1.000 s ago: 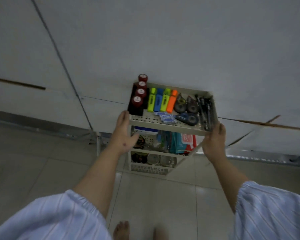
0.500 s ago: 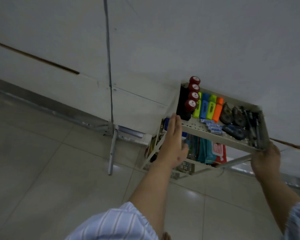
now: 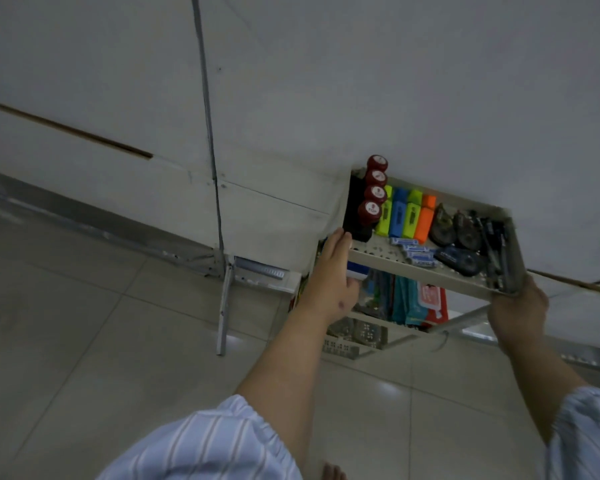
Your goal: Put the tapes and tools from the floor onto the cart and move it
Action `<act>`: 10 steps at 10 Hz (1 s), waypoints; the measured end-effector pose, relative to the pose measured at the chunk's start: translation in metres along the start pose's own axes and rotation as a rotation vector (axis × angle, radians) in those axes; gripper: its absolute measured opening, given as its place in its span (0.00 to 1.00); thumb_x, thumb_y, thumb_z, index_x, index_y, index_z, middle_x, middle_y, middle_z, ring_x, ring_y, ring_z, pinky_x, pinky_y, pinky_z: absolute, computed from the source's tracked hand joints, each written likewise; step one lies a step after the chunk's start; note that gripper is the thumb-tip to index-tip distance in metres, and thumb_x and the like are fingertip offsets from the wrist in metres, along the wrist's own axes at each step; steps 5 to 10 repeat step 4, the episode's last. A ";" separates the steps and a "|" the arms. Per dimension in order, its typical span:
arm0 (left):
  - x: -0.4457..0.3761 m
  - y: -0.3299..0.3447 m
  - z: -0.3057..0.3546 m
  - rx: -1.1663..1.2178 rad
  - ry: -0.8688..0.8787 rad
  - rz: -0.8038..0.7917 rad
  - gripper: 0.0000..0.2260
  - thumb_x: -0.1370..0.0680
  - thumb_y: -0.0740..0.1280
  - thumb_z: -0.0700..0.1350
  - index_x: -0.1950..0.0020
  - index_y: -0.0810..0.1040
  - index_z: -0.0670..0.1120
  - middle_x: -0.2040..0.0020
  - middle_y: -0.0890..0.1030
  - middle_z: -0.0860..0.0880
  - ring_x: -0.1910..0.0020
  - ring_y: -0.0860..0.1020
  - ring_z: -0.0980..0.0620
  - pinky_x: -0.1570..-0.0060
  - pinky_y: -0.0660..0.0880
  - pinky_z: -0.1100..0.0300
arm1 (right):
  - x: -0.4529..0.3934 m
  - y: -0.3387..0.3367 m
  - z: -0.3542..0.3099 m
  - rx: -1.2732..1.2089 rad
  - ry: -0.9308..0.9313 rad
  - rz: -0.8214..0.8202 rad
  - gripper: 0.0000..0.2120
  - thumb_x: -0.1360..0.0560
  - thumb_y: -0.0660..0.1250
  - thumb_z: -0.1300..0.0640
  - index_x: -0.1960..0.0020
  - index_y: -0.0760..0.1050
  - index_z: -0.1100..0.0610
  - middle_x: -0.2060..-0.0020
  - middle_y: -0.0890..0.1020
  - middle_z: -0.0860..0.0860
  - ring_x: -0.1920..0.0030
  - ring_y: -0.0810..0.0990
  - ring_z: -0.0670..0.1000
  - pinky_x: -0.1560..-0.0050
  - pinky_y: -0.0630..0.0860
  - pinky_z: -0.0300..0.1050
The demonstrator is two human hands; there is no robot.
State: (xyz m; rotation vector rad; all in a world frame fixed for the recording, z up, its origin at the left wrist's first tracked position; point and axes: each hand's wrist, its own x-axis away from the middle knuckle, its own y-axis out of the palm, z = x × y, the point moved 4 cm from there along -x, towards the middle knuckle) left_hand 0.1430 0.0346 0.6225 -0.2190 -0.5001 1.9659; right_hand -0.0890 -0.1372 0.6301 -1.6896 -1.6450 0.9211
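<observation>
A beige three-tier cart (image 3: 426, 276) stands against the white wall. Its top tray holds a row of dark red capped bottles (image 3: 371, 209), several coloured highlighters (image 3: 406, 216), dark tape dispensers (image 3: 459, 259) and black tools (image 3: 496, 244) along the right side. My left hand (image 3: 333, 278) grips the tray's near left corner. The near right corner is held by my right hand (image 3: 516, 306). Teal and red packets (image 3: 420, 303) fill the middle tier; the lowest tier is mostly hidden.
A metal bracket (image 3: 224, 306) juts from the wall base onto the tiled floor, left of the cart. A thin cable (image 3: 208, 126) runs down the wall. My bare foot (image 3: 333, 471) shows at the bottom edge.
The cart has shifted to the right in view and the camera has swung left. Both hands keep their hold on the top tray's corners.
</observation>
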 end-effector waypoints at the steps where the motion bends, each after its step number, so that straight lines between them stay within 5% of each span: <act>1: -0.005 -0.007 0.008 -0.097 -0.033 -0.054 0.28 0.24 0.59 0.36 0.26 0.52 0.42 0.23 0.49 0.48 0.26 0.56 0.51 0.34 0.51 0.68 | 0.000 -0.006 -0.004 -0.024 -0.032 -0.013 0.14 0.31 0.58 0.72 0.46 0.70 0.68 0.50 0.75 0.71 0.53 0.75 0.68 0.56 0.69 0.49; 3: -0.017 -0.017 0.028 -0.324 -0.129 -0.213 0.23 0.23 0.61 0.41 0.30 0.59 0.38 0.29 0.57 0.43 0.34 0.66 0.45 0.33 0.62 0.59 | 0.002 -0.034 -0.020 -0.095 -0.105 -0.114 0.14 0.27 0.61 0.67 0.41 0.68 0.65 0.46 0.77 0.68 0.48 0.75 0.66 0.55 0.69 0.50; 4: -0.020 -0.021 0.043 -0.466 -0.210 -0.228 0.23 0.24 0.62 0.43 0.32 0.60 0.37 0.31 0.59 0.40 0.35 0.67 0.43 0.33 0.64 0.56 | 0.004 -0.052 -0.029 -0.141 -0.090 -0.171 0.24 0.26 0.64 0.66 0.33 0.62 0.68 0.38 0.72 0.68 0.39 0.71 0.66 0.43 0.69 0.51; 10: -0.020 -0.021 0.043 -0.466 -0.210 -0.228 0.23 0.24 0.62 0.43 0.32 0.60 0.37 0.31 0.59 0.40 0.35 0.67 0.43 0.33 0.64 0.56 | 0.004 -0.052 -0.029 -0.141 -0.090 -0.171 0.24 0.26 0.64 0.66 0.33 0.62 0.68 0.38 0.72 0.68 0.39 0.71 0.66 0.43 0.69 0.51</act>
